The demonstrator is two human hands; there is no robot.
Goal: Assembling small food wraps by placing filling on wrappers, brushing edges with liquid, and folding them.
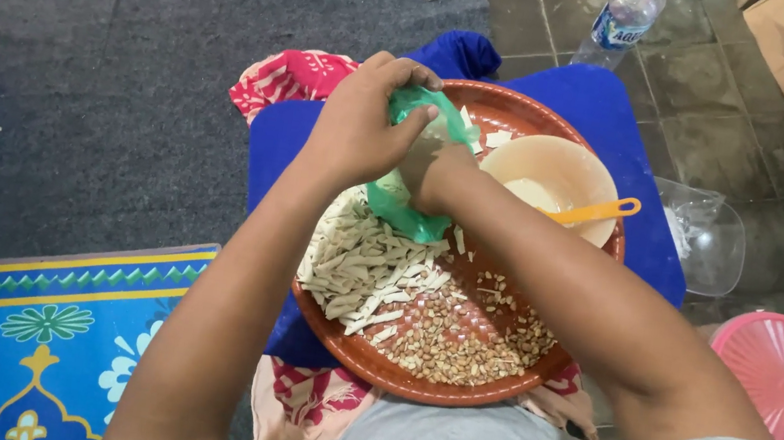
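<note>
Green plastic bag sits over the far-left part of the brown round tray, above the pile of pale strips. I see my left hand pinching its top edge, while my right hand is buried inside it, grip hidden, so I cannot tell. Near the strips lie peanuts; the cream bowl with its orange spoon is right. My worry: a tug could tear the thin bag, scattering contents beyond the tray.

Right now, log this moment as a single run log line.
left hand: grips green plastic bag from above | right hand: partly inside bag | below: brown woven tray with pale strips, peanuts, bowl with orange spoon
</note>
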